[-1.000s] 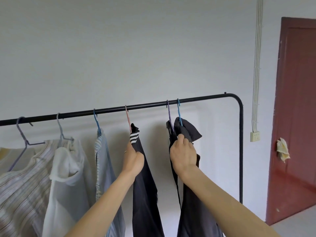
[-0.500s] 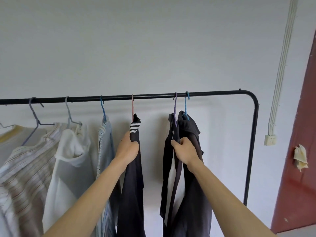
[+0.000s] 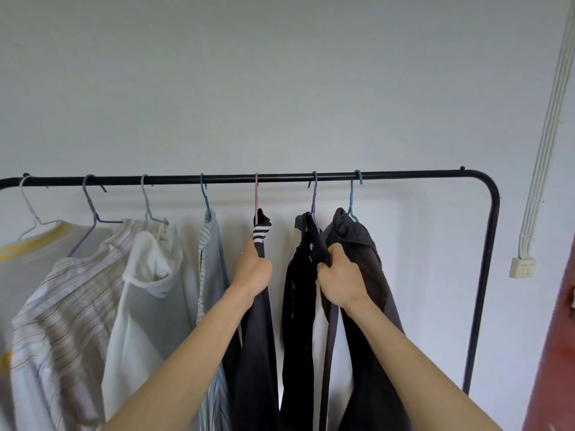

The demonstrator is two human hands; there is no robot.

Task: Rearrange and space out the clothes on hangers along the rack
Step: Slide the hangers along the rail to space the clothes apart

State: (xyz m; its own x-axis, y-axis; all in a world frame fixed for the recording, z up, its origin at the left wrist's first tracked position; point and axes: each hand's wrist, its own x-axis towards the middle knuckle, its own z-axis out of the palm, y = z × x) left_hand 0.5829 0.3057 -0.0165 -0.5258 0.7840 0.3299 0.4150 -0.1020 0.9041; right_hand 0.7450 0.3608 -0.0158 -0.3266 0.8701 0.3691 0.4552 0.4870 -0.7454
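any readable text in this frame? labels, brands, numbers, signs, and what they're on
None: no readable text anywhere in the frame.
The dark garment in the left hand shows only white stripes, no lettering.
The dark clothes gripped by the right hand show no tag or logo.
The wall socket is too small and blurred to tell any marking.

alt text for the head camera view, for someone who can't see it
Two bare hands grip dark clothes hanging on a black rack against a white wall: the left hand holds a dark garment on a pink hanger, the right hand a black garment on a purple hanger. Striped and white shirts hang further left.
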